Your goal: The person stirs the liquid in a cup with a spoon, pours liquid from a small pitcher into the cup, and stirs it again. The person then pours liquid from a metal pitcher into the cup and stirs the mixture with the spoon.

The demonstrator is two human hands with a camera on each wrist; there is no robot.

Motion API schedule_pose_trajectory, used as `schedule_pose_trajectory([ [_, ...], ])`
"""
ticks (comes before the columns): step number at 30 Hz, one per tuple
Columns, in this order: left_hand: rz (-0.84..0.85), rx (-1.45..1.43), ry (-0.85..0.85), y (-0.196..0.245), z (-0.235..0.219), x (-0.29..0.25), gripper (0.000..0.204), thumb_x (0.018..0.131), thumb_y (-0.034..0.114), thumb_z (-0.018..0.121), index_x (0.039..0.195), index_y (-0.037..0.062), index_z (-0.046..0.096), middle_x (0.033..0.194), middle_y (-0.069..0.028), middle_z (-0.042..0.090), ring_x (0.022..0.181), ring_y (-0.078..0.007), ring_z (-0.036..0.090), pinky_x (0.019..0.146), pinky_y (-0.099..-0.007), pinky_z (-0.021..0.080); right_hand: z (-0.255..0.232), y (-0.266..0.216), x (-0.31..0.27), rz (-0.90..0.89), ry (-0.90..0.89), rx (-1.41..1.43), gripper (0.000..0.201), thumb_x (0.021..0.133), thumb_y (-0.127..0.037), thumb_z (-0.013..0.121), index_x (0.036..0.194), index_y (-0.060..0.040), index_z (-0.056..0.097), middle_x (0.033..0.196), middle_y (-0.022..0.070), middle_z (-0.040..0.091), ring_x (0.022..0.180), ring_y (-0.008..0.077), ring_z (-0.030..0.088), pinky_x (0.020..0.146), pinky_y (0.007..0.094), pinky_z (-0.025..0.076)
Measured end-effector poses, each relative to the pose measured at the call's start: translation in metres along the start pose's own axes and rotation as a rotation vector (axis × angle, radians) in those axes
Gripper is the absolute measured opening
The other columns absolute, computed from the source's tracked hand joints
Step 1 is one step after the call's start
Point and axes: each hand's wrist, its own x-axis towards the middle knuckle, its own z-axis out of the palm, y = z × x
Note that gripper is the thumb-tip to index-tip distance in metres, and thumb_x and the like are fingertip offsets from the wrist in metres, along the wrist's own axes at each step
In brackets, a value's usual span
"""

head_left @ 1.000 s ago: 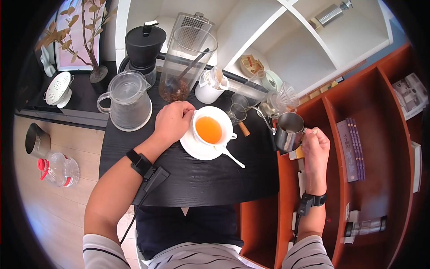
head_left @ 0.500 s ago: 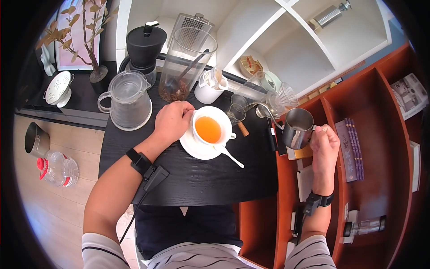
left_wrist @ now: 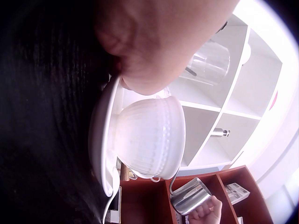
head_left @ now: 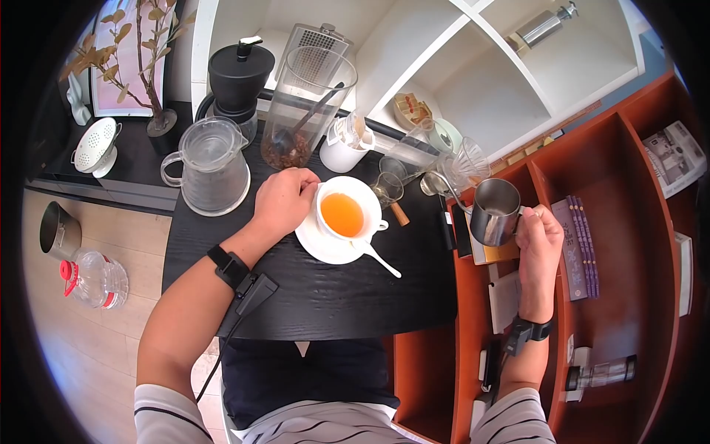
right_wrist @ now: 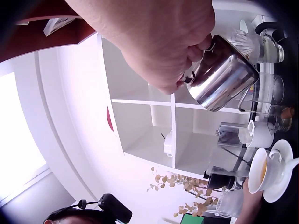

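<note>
My right hand [head_left: 540, 237] grips the handle of a steel gooseneck pitcher [head_left: 494, 214], lifted off to the right of the black table; its thin spout points left. A white cup [head_left: 325, 211] of orange liquid [head_left: 342, 214] stands on a white saucer [head_left: 314, 248], and a white spoon [head_left: 383, 263] lies on the saucer with its handle sticking out over the rim. My left hand [head_left: 285, 203] pinches the saucer's left rim beside the cup, its fingertips hidden in the left wrist view. The ribbed cup wall [left_wrist: 152, 135] shows close there.
Behind the cup stand a glass server [head_left: 214, 166], a black grinder [head_left: 240, 81], a tall glass container [head_left: 299, 126] and a white mug [head_left: 346, 148]. A glass vessel with a wooden handle [head_left: 399, 214] lies right of the cup. A reddish-brown shelf [head_left: 547, 185] borders the table's right side.
My right hand has carried the gooseneck pitcher to the right, away from the glassware, mostly in the first half second. The left hand, cup and saucer have stayed in place.
</note>
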Motion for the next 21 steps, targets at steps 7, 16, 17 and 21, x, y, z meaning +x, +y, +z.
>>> schedule_pose_trajectory([
  [7, 0.007, -0.02, 0.004, -0.001, 0.001, 0.0, 0.016, 0.097, 0.016, 0.068, 0.103, 0.0063, 0.08, 0.098, -0.0122, 0.08, 0.092, -0.0323, 0.077, 0.082, -0.0433, 0.059, 0.013, 0.016, -0.004, 0.026, -0.054, -0.015, 0.035, 0.109, -0.014, 0.063, 0.076, -0.0128, 0.053, 0.064, -0.0087, 0.042, 0.058, 0.0027, 0.031, 0.055, 0.0253, 0.024],
  [16, 0.007, -0.006, 0.004, -0.001, 0.0, 0.0, 0.016, 0.096, 0.016, 0.069, 0.103, 0.0064, 0.08, 0.096, -0.0121, 0.08, 0.091, -0.0322, 0.077, 0.082, -0.0431, 0.059, 0.029, 0.02, 0.003, 0.036, -0.092, 0.016, 0.029, 0.105, -0.016, 0.069, 0.078, -0.01, 0.061, 0.068, -0.0074, 0.055, 0.06, 0.0001, 0.04, 0.054, 0.022, 0.033],
  [17, 0.006, -0.007, 0.004, -0.001, 0.0, 0.0, 0.016, 0.096, 0.016, 0.069, 0.103, 0.0064, 0.08, 0.096, -0.0121, 0.08, 0.091, -0.0322, 0.077, 0.082, -0.0431, 0.059, 0.03, 0.019, 0.003, 0.03, -0.081, 0.003, 0.029, 0.105, -0.016, 0.069, 0.078, -0.01, 0.062, 0.068, -0.0072, 0.055, 0.06, 0.0002, 0.041, 0.054, 0.0221, 0.033],
  [21, 0.006, -0.004, 0.006, 0.0, 0.0, 0.0, 0.016, 0.097, 0.016, 0.069, 0.103, 0.0065, 0.08, 0.096, -0.0121, 0.08, 0.091, -0.0321, 0.077, 0.082, -0.0431, 0.059, 0.021, 0.022, 0.008, 0.022, -0.069, -0.028, 0.029, 0.105, -0.016, 0.069, 0.078, -0.0098, 0.062, 0.068, -0.0064, 0.057, 0.06, 0.0003, 0.042, 0.054, 0.0223, 0.034],
])
